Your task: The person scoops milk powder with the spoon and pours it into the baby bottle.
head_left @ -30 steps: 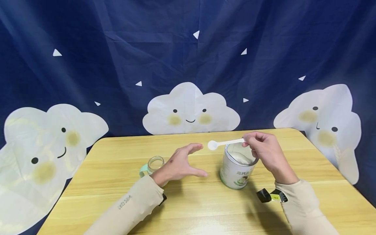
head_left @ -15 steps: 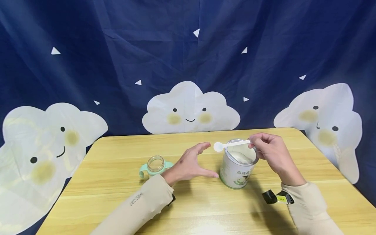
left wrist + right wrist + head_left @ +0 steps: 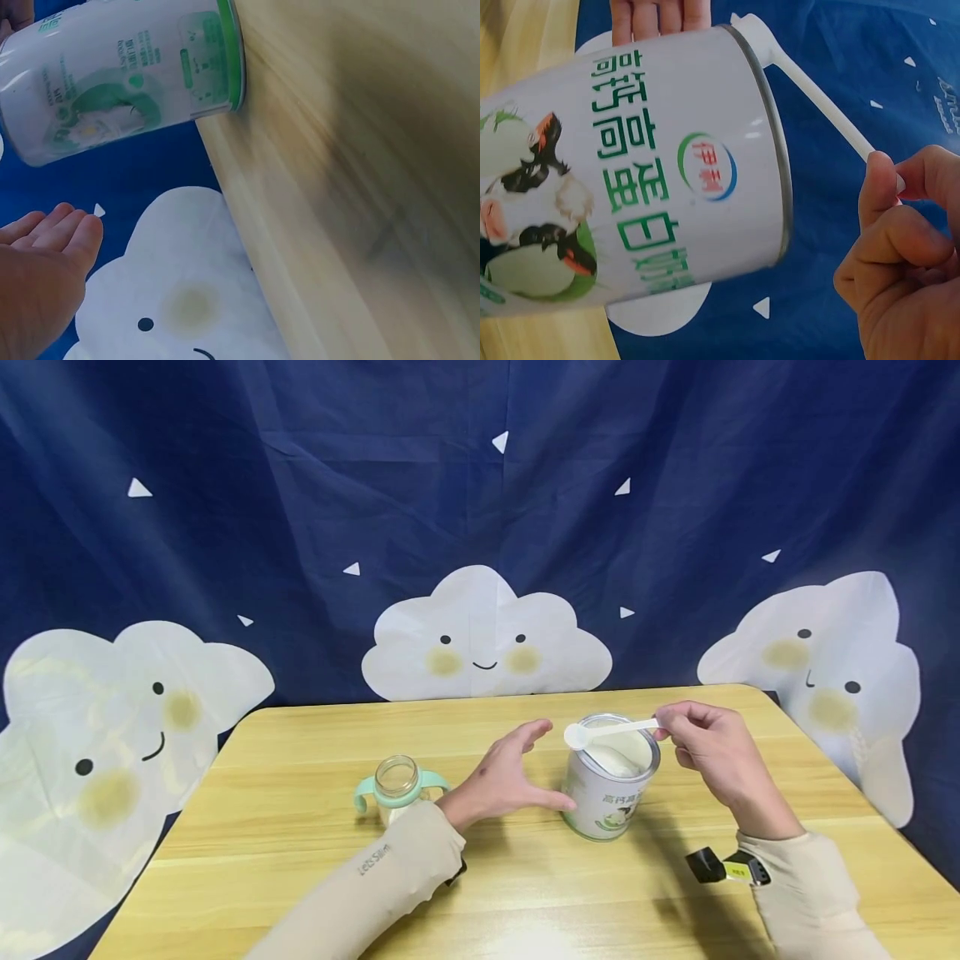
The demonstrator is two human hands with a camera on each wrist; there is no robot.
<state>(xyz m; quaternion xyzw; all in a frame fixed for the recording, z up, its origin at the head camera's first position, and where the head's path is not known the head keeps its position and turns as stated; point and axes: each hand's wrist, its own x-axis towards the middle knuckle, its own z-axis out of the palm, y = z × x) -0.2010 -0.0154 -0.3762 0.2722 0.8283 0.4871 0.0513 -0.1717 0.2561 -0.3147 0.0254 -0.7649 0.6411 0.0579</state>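
My right hand [image 3: 712, 752] pinches the handle end of a white measuring scoop [image 3: 618, 729], which lies level over the mouth of an open milk powder can [image 3: 611, 797]. The scoop's round bowl is at the can's left rim. White powder [image 3: 617, 762] shows inside the can. In the right wrist view the scoop handle [image 3: 825, 101] slants from the rim to my thumb and finger. My left hand [image 3: 510, 777] is spread beside the can's left side, thumb apart from the fingers; the left wrist view shows its straight fingers [image 3: 64, 232] apart from the can.
A baby bottle [image 3: 397, 781] with mint-green handles and an uncapped mouth stands left of the can, partly behind my left sleeve. Both stand on a light wooden table [image 3: 525, 893]. A dark blue curtain [image 3: 480, 510] with white clouds hangs behind the table's far edge.
My right hand has moved right, carrying the scoop from left of the can to over its mouth. My left hand has also moved right, closer to the can, uncovering more of the bottle.
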